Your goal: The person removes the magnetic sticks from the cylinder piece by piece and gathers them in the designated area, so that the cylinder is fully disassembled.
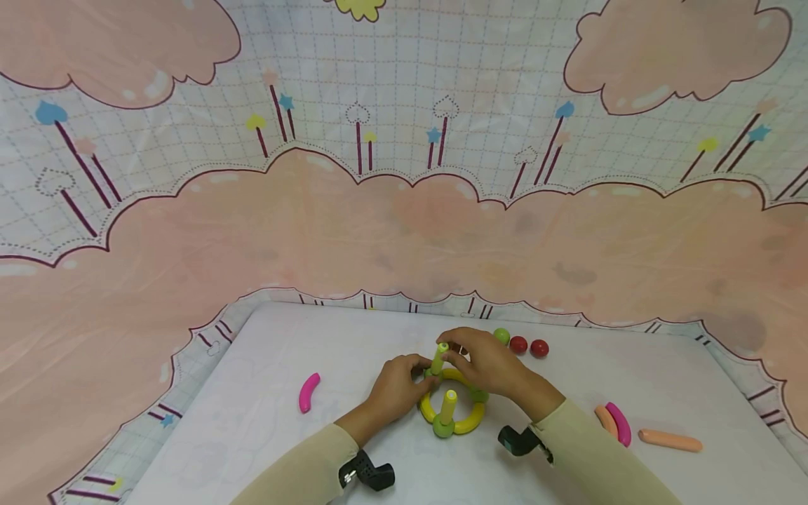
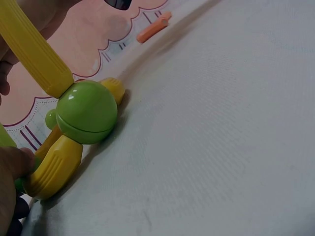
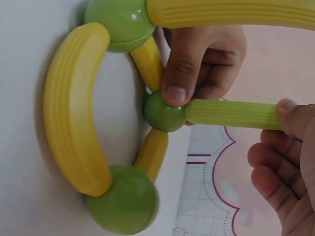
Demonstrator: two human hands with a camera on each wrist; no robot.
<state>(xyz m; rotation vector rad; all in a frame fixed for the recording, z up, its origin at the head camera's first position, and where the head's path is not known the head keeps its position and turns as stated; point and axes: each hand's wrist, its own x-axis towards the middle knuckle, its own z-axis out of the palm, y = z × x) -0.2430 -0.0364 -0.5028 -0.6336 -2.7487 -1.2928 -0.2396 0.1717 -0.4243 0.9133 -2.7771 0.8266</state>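
A ring of yellow curved rods joined by green balls lies on the white table in the head view. My left hand grips the ball at the ring's far left; the right wrist view shows my thumb over this green ball. Above it, my right hand pinches the free end of a light green rod, whose other end meets the ball. From the front green ball rises an upright yellow rod. Another green ball sits at the ring's right, partly behind my right hand.
Behind my right hand sit a loose green ball and two red balls. A pink curved rod lies left. On the right are an orange curved piece, a magenta one and an orange straight rod.
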